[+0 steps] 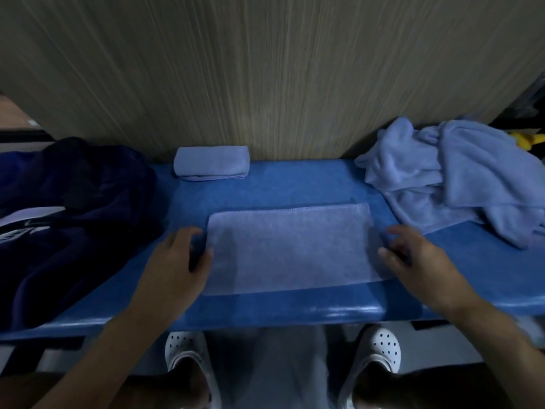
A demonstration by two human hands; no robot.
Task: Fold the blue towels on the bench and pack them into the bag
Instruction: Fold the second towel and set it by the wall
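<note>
Nearest the camera, at 6 o'clock, two white perforated clogs (380, 349) are seen on the floor below the front edge of the blue bench (265, 308). Above them, at the centre of the bench, a light blue towel (290, 249) is laid flat as a rectangle. The left hand (180, 261) is placed at its 9 o'clock edge and the right hand (418, 261) at its 3 o'clock edge; the fingers of both are loosely curled and spread, resting at the towel's edges, and nothing is seen to be gripped. At 9 o'clock a dark navy bag (73, 219) is slumped on the bench; its contents cannot be told. At 2 o'clock a heap of unfolded light blue towels (448, 175) is piled. Farthest, at 12 o'clock, a folded towel (211, 162) is set against the wood-grain panel (265, 69).
</note>
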